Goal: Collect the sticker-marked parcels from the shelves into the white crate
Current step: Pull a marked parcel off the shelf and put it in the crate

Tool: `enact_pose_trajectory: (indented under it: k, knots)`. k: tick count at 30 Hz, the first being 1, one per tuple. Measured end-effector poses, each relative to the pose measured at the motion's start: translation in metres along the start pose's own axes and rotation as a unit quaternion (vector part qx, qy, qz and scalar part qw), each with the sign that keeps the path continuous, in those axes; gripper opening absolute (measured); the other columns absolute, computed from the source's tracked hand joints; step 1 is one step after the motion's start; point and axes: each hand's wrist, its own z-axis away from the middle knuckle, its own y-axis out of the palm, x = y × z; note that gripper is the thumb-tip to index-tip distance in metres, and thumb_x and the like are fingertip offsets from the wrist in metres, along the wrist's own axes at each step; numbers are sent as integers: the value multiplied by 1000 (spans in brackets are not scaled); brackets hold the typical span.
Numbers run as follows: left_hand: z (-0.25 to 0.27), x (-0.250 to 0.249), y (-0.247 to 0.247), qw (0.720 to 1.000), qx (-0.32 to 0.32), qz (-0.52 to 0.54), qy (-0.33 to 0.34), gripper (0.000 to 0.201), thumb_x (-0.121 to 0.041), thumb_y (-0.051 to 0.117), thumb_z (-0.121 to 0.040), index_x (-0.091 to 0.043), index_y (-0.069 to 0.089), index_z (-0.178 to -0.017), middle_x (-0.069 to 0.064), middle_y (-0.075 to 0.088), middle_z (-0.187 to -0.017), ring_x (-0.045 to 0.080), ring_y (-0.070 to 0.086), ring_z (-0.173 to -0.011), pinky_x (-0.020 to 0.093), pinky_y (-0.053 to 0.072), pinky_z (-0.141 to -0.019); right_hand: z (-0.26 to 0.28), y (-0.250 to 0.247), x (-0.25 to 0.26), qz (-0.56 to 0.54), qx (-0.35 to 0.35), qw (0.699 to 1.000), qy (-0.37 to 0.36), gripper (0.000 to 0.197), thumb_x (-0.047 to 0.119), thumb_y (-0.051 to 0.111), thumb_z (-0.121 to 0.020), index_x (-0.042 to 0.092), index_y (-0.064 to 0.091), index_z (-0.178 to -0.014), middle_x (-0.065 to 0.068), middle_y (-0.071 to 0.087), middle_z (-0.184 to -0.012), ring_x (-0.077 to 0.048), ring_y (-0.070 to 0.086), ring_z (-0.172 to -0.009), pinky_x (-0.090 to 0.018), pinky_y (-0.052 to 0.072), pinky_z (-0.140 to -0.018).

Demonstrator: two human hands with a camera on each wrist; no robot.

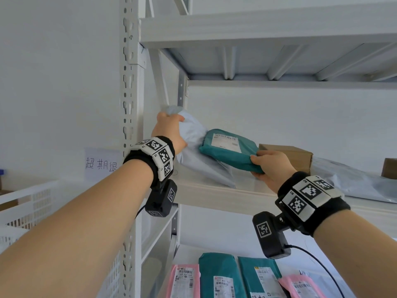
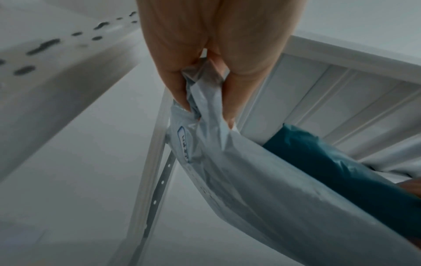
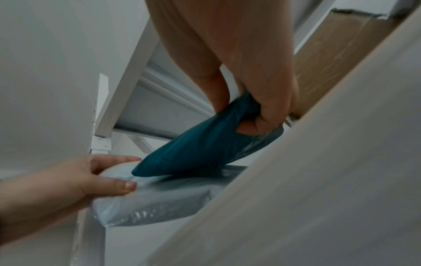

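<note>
The teal parcel [image 1: 229, 150] lies tilted on the upper shelf [image 1: 225, 196], resting on a grey bag [image 1: 193, 147]. The right hand [image 1: 271, 167] pinches the teal parcel's near corner with thumb on top and fingers below. The left hand [image 1: 169, 131] grips the grey bag's bunched top end, lifting that end up. A brown box [image 1: 294, 154] sits just behind the right hand. More parcels lie on the lower shelf. A white crate [image 1: 25, 203] stands to the left.
</note>
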Motion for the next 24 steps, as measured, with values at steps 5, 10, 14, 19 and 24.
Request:
enact_pose_trajectory:
  k: [5, 10, 14, 19, 24]
  knots:
    - [-2, -7, -14, 998, -44, -41, 31, 58, -2, 64, -81, -16, 45, -134, 11, 28, -139, 33, 56, -105, 33, 43, -96, -9, 4, -4, 36, -8, 999, 35, 39, 2, 51, -93, -7, 45, -131, -24, 53, -126, -14, 53, -72, -18, 51, -59]
    - [0, -11, -25, 994, -56, -73, 66, 58, 0, 61, -83, -15, 41, -136, 10, 28, -139, 33, 56, -101, 34, 46, -94, 7, 7, 3, 498, -34, 862, -89, 31, 28, 38, -100, 13, 50, -125, 2, 60, -104, -19, 60, -103, -24, 45, -82]
    - [3, -15, -34, 987, -82, -97, 98, 53, 3, 55, -83, -12, 43, -133, 12, 33, -133, 33, 55, -100, 34, 47, -88, 3, 16, 9, 572, -7, 817, -69, 31, 30, 40, -100, 14, 51, -124, 6, 44, -79, -18, 59, -101, -22, 38, -71]
    - [10, -27, -41, 975, -93, -140, 145, 49, 11, 52, -79, -6, 46, -125, 14, 36, -126, 34, 56, -90, 42, 50, -83, 7, 24, 6, 625, 21, 777, -78, 30, 19, 39, -101, 9, 49, -127, 5, 43, -74, -20, 57, -98, -26, 45, -82]
    - [14, -44, -44, 973, -111, -107, 172, 30, -1, 45, -89, -5, 46, -119, 13, 43, -114, 33, 53, -90, 42, 45, -75, 2, 25, 5, 566, 51, 823, -23, 26, 21, 34, -102, 6, 51, -116, -2, 31, -66, -20, 47, -73, -19, 31, -50]
